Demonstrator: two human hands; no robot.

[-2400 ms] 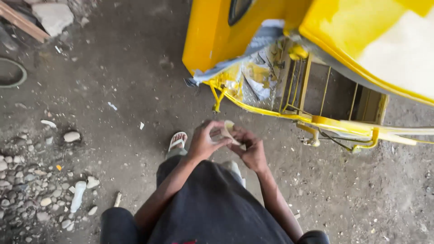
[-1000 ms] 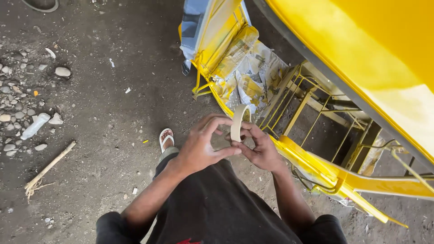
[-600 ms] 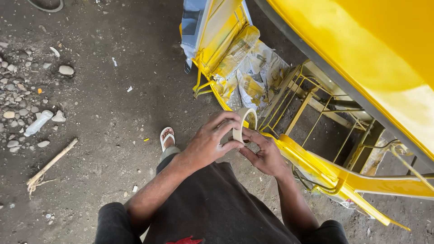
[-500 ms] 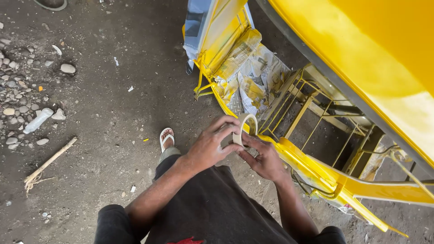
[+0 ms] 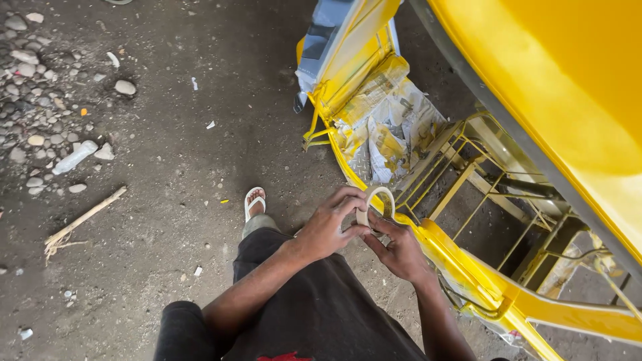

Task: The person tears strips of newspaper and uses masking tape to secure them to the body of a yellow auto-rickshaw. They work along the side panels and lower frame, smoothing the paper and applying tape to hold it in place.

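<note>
A pale roll of masking tape [image 5: 375, 202] stands on edge between both hands, held in front of my body. My left hand [image 5: 329, 224] pinches its left side with thumb and fingers. My right hand [image 5: 400, 247] supports the roll from below and the right. Just beyond the hands runs the yellow painted frame [image 5: 468, 267] of a vehicle, with newspaper masking [image 5: 388, 130] taped over its floor area.
The yellow vehicle body [image 5: 568, 87] fills the right side. My foot in a white sandal [image 5: 254, 200] rests on the dirt ground. Stones [image 5: 40, 100], a plastic bottle [image 5: 75, 156] and a stick [image 5: 83, 220] lie to the left.
The camera has drifted so the hands sit a little lower and right against the frame. Both hands keep hold of the tape roll, turning it slightly.
</note>
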